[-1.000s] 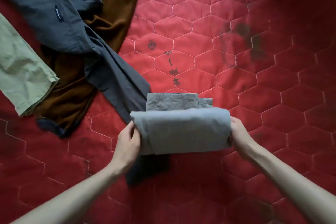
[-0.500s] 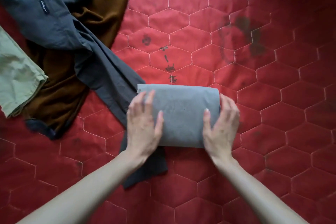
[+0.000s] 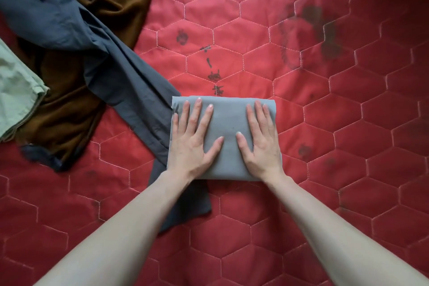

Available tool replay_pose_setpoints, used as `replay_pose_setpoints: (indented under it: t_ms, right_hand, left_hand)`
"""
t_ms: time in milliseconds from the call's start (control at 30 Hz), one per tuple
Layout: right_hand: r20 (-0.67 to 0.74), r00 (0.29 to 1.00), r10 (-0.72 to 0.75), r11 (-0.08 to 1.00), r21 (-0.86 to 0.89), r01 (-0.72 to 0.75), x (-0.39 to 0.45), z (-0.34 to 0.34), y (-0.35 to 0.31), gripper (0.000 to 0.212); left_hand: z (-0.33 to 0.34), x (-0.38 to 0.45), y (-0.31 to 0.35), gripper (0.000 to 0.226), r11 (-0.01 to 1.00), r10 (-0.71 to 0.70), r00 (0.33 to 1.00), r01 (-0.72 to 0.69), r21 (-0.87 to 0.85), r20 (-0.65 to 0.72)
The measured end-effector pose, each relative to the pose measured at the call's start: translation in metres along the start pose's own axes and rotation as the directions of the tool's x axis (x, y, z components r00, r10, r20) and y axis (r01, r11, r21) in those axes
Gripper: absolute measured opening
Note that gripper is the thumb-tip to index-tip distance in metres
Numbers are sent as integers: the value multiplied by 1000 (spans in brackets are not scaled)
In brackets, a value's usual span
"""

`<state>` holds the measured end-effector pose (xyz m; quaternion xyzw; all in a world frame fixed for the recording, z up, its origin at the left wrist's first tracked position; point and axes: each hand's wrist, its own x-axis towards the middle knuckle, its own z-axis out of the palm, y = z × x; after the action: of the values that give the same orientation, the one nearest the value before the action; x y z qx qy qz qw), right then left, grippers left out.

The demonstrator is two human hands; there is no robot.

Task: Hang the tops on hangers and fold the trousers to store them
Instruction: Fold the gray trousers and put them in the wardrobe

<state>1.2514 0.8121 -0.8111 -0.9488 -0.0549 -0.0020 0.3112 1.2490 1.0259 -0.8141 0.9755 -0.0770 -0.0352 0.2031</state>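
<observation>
A pair of light grey trousers (image 3: 228,121), folded into a compact rectangle, lies in the middle of the red quilted surface (image 3: 325,134). My left hand (image 3: 193,144) presses flat on its left half, fingers straight and spread. My right hand (image 3: 261,144) lies flat on its right half in the same way. The folded bundle overlaps one leg of a pair of dark grey trousers (image 3: 130,81), which stretches from the upper left down under the bundle's left edge.
A brown garment (image 3: 69,109) lies crumpled at the left under the dark grey trousers. A pale green garment (image 3: 16,90) sits at the left edge. Dark stains (image 3: 320,30) mark the quilt at upper right.
The grey trousers were lifted and rolled over for a last fold, then laid flat. Both hands moved from gripping the bundle's ends to lying flat on top of it.
</observation>
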Motion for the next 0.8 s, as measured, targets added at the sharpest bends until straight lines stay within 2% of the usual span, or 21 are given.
replay_pose_setpoints:
  t_ms: [100, 167, 233, 267, 333, 400, 467, 533, 633, 700, 800]
  right_hand:
    - [50, 998, 32, 999, 26, -33, 2, -5, -1, 76]
    - [54, 989, 137, 991, 5, -137, -1, -9, -5, 88]
    - [-8, 941, 337, 939, 71, -336, -4, -15, -13, 103]
    - [-36, 896, 443, 891, 125, -436, -6, -18, -18, 108]
    - [-58, 811, 582, 802, 206, -561, -13, -21, -26, 106]
    - [-18, 757, 653, 726, 301, -619, -18, -25, -29, 94]
    - [71, 716, 695, 653, 353, -670, -17, -32, -28, 85]
    - [192, 675, 712, 579, 384, -720, -9, -41, -23, 82]
    - [441, 619, 650, 383, 514, -768, 4, -52, -21, 75]
    - [538, 616, 576, 332, 535, -777, 6, -57, -24, 65]
    - [572, 653, 496, 330, 571, -751, -1, -72, -33, 56]
  left_hand:
    - [-6, 2, -1, 84, 999, -3, 999, 5, -49, 38]
    - [-14, 0, 5, 87, 1000, -19, 999, 19, 1, 39]
    - [-23, -5, 17, 96, 981, -195, 981, 195, -1, -7]
    - [-29, -8, 24, 102, 935, -351, 936, 348, -60, -37]
    - [-37, -17, 34, 108, 765, -624, 781, 601, -229, -35]
    - [-44, -20, 37, 104, 590, -748, 656, 726, -353, 98]
    - [-50, -19, 34, 95, 505, -764, 603, 780, -370, 229]
    - [-59, -14, 26, 89, 488, -750, 587, 802, -345, 304]
    - [-71, -9, 11, 83, 470, -699, 590, 805, -363, 403]
    - [-79, -10, 4, 73, 365, -623, 603, 788, -496, 499]
    - [-89, -18, -1, 51, 196, -497, 631, 751, -631, 596]
